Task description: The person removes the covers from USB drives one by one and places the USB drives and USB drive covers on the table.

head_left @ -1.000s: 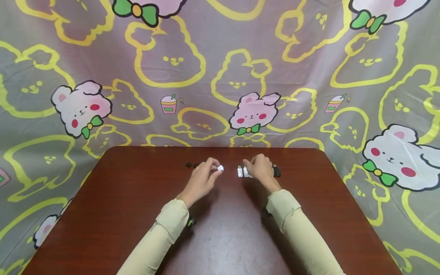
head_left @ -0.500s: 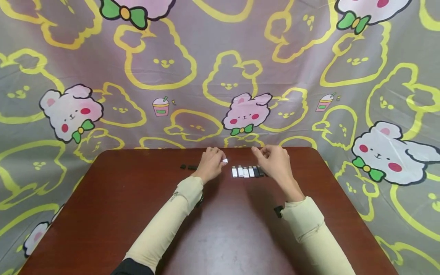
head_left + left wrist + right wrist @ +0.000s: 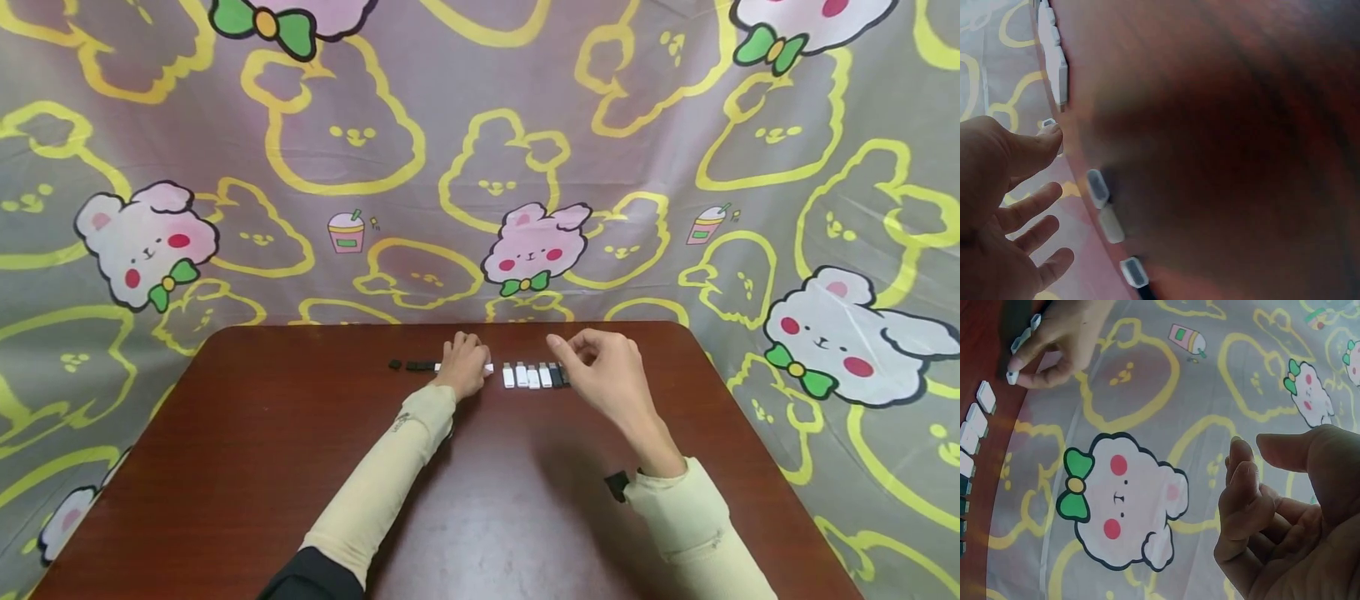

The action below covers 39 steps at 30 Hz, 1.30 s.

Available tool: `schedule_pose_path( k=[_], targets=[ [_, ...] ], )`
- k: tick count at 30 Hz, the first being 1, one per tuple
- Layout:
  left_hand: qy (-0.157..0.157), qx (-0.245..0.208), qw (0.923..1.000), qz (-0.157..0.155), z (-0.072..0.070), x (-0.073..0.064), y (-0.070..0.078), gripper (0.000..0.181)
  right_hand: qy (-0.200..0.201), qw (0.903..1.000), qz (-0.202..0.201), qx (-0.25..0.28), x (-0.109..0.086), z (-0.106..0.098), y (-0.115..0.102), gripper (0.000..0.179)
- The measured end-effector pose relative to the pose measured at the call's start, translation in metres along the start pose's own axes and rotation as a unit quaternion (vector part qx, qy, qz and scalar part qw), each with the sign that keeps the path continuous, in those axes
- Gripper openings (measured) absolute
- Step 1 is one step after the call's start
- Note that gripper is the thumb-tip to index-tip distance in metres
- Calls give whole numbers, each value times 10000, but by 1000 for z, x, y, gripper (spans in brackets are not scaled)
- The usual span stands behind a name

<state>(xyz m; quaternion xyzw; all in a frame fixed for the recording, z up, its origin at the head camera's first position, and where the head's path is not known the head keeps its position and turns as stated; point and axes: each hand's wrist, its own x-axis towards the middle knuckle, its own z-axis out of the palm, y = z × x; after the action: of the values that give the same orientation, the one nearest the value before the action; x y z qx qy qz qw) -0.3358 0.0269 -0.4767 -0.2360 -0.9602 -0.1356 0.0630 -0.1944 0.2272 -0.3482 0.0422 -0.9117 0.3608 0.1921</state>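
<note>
My left hand [image 3: 463, 368] is low over the far part of the table and pinches a small white cap [image 3: 489, 367], which also shows at the thumb tip in the left wrist view [image 3: 1049, 123]. White caps [image 3: 1097, 188] stand in a line beside that hand, partly hidden by it in the head view. To the right lies a side-by-side row of USB flash drives, white ones [image 3: 521, 375] first, then black ones [image 3: 556, 376]. My right hand [image 3: 611, 375] hovers over the row's right end, thumb and index finger apart, holding nothing.
Several black caps [image 3: 420, 367] lie left of my left hand, one [image 3: 394, 365] set a little apart. The brown table [image 3: 480, 517] ends at a far edge just beyond the row. Behind it hangs a grey cloth [image 3: 420, 183] printed with cartoon animals.
My left hand has moved right, then down to the table with the white cap. My right hand has drawn back right from the drives, uncovering more of the row. The head view has shifted slightly.
</note>
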Motion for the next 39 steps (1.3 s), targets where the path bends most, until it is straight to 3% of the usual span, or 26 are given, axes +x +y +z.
schedule_pose_path(
  k=[16, 19, 23, 27, 30, 33, 36, 39],
  targets=[
    [-207, 59, 9997, -127, 2, -12, -10, 14, -114, 9997, -144, 177, -8, -2, 0, 30],
    [-187, -140, 9994, -261, 0, -13, -15, 25, -157, 9996, -153, 172, -7, -1, 2, 34],
    [183, -535, 9965, -623, -11, -13, -23, 42, -164, 9996, -233, 45, -4, -3, 6, 34],
    [784, -697, 9896, -986, -43, -12, -24, 47, 342, 9969, -679, -225, 4, -11, 12, 25],
    [1326, -779, 9825, -1047, -77, -19, -12, 49, 990, 9873, -1191, -368, 10, -18, 13, 19],
    [1942, -750, 9747, -809, -106, -37, 11, 50, 1461, 9754, -1607, -381, 10, -20, 7, 18],
    [2439, -401, 9681, -398, -122, -64, 40, 49, 1624, 9674, -1920, -284, 1, -16, -8, 31],
    [2714, 116, 9624, -9, -126, -98, 70, 48, 1637, 9582, -2337, -192, -15, -3, -27, 40]
  ],
)
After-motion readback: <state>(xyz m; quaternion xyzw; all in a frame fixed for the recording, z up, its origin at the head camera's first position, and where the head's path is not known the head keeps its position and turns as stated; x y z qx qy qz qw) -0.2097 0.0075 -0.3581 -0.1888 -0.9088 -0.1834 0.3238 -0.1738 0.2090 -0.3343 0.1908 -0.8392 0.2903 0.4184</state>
